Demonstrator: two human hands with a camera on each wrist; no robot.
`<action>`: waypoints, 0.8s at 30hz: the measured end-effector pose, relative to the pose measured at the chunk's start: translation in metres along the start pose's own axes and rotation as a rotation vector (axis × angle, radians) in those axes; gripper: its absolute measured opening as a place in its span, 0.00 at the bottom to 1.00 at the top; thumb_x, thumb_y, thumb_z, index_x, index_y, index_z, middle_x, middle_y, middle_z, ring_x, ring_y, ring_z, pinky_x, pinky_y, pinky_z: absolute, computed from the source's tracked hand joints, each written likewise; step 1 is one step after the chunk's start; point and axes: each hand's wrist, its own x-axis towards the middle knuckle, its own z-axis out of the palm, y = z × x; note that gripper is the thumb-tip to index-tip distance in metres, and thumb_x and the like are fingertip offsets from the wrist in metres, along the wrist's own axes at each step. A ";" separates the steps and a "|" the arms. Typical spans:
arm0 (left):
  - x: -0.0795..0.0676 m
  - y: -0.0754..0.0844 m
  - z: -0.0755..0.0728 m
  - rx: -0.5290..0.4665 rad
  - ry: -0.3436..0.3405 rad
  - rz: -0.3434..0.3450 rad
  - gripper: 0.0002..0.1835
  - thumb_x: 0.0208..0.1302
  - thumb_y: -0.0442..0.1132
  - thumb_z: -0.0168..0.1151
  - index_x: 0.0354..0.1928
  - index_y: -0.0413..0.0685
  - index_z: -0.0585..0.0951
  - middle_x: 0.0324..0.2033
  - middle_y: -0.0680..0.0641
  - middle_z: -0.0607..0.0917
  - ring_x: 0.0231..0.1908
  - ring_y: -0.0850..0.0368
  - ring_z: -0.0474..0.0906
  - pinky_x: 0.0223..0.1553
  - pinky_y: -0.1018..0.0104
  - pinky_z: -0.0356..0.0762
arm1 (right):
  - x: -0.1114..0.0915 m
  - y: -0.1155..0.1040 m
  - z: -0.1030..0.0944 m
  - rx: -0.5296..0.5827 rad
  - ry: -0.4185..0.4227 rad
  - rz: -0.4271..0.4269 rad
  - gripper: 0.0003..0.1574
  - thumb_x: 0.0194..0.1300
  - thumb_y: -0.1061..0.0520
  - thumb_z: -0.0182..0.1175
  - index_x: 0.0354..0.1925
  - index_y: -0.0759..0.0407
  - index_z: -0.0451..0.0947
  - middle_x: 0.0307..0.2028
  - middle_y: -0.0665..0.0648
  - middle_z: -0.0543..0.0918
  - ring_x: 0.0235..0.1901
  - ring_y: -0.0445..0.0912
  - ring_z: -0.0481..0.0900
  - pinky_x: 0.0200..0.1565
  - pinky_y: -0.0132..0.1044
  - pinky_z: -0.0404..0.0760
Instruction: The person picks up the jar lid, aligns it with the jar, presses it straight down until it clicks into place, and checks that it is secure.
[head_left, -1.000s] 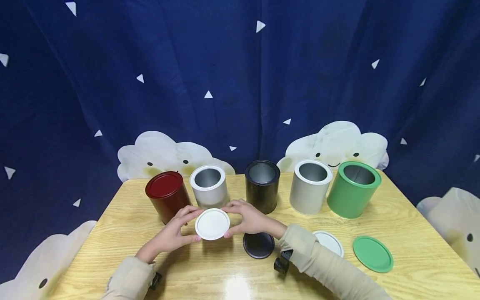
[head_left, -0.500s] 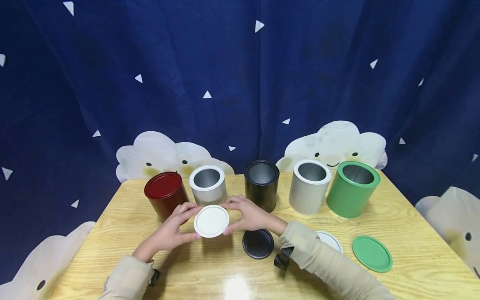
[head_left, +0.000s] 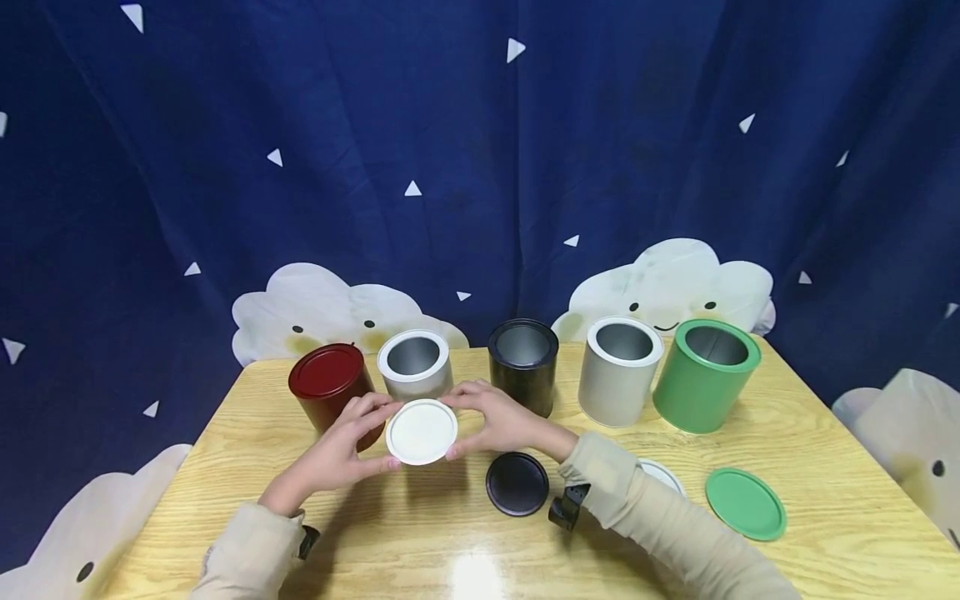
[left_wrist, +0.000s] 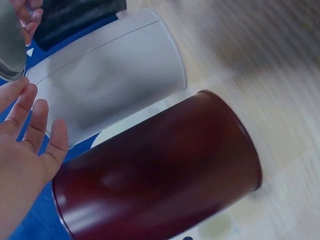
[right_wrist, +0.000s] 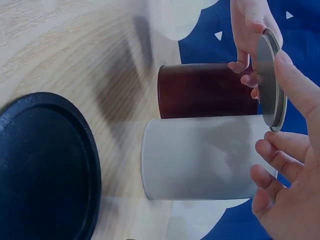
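Observation:
Both hands hold a round white lid (head_left: 422, 432) in the air in front of the white can (head_left: 416, 375), which stands uncovered. My left hand (head_left: 341, 450) pinches the lid's left edge between thumb and fingers. At the opposite edge my right hand (head_left: 501, 423) grips it the same way. The lid's grey underside (right_wrist: 267, 80) shows in the right wrist view, clear of the table. Close to the left hand stands the dark red can (left_wrist: 160, 170), its top covered. A black lid (head_left: 517, 484) lies on the table below the right hand.
Right of the white can stand an open black can (head_left: 522, 379), another open white can (head_left: 617, 383) and an open green can (head_left: 701, 387). A green lid (head_left: 746, 504) lies at the table's right. The right sleeve partly covers a second white lid (head_left: 662, 475).
Both hands have raised the white lid slightly and moved it a little toward the white can, keeping their hold. The cans and the other lids have stayed in place.

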 end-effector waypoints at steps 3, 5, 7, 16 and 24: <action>0.002 0.000 -0.003 0.008 0.002 -0.002 0.35 0.42 0.43 0.73 0.55 0.38 0.74 0.50 0.48 0.73 0.48 0.55 0.62 0.45 0.56 0.66 | 0.001 0.000 -0.002 0.001 -0.009 0.005 0.42 0.43 0.45 0.72 0.56 0.58 0.73 0.47 0.52 0.76 0.49 0.44 0.69 0.50 0.38 0.68; 0.003 0.001 -0.004 0.012 0.000 -0.004 0.35 0.42 0.43 0.73 0.55 0.38 0.74 0.49 0.48 0.73 0.49 0.54 0.62 0.46 0.54 0.66 | 0.003 0.000 -0.004 0.000 -0.012 0.008 0.42 0.43 0.46 0.72 0.56 0.58 0.73 0.47 0.52 0.76 0.49 0.44 0.69 0.50 0.38 0.68; 0.005 0.001 -0.005 0.019 -0.004 -0.008 0.35 0.42 0.43 0.73 0.55 0.38 0.74 0.50 0.48 0.73 0.50 0.53 0.63 0.46 0.52 0.66 | 0.004 0.000 -0.005 -0.003 -0.012 0.012 0.42 0.43 0.46 0.72 0.56 0.58 0.73 0.47 0.52 0.76 0.49 0.44 0.69 0.50 0.38 0.68; 0.014 -0.001 -0.015 0.022 -0.023 -0.025 0.36 0.44 0.44 0.72 0.57 0.39 0.73 0.52 0.46 0.72 0.51 0.52 0.62 0.47 0.50 0.65 | 0.014 0.002 -0.014 -0.044 0.016 -0.032 0.43 0.42 0.46 0.73 0.56 0.60 0.73 0.46 0.53 0.76 0.47 0.45 0.71 0.49 0.39 0.69; 0.025 -0.001 -0.024 -0.002 -0.032 -0.023 0.35 0.45 0.42 0.72 0.57 0.37 0.72 0.52 0.45 0.71 0.53 0.49 0.61 0.49 0.47 0.64 | 0.022 0.001 -0.024 -0.062 0.031 -0.041 0.44 0.40 0.47 0.73 0.56 0.61 0.73 0.47 0.55 0.76 0.50 0.47 0.70 0.52 0.40 0.68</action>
